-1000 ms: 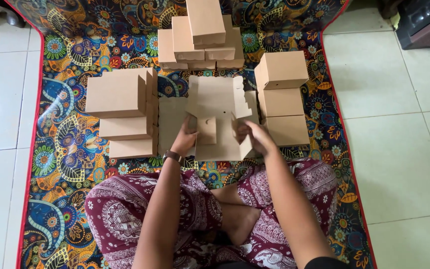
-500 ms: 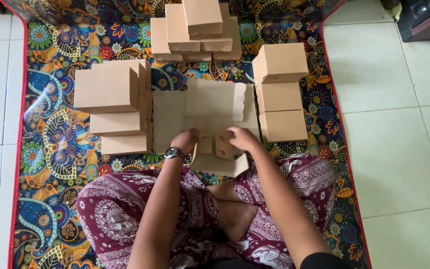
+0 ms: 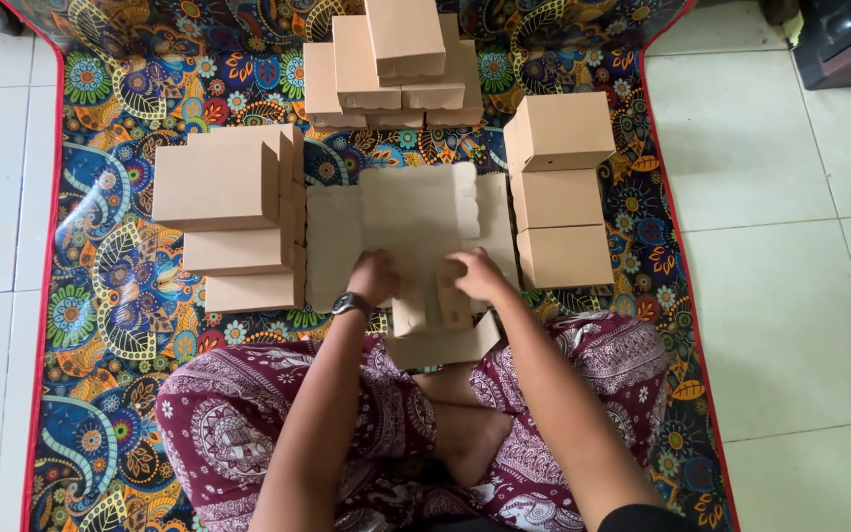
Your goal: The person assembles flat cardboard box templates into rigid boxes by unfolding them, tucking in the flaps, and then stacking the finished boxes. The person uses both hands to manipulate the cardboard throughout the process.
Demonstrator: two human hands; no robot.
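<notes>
White floor tiles [image 3: 770, 296] frame a patterned mat [image 3: 100, 325] with a red edge, and the person sits cross-legged on it with a flat cardboard blank [image 3: 416, 222] spread just beyond the fingers. Compared with a second ago, both hands have drawn back toward the lap: then they were pressing flaps further out on the sheet, now the left hand [image 3: 376, 276] and right hand [image 3: 480, 276] sit side by side at the near edge of the blank, and two narrow flaps [image 3: 430, 310] stand folded up just below the fingers. Both sets of fingers are clenched on those flaps, the left on the left one, the right on the right one. That reads as the near end of a box being folded into shape, with the far part of the sheet not yet raised. Left of the fingers is a stack of finished boxes [image 3: 233, 217], right of them another stack [image 3: 563, 192], and a third pile [image 3: 386, 64] lies well beyond. Stacks hem the sheet closely on both sides, nearly touching it; open room lies only toward the lap and upward.
</notes>
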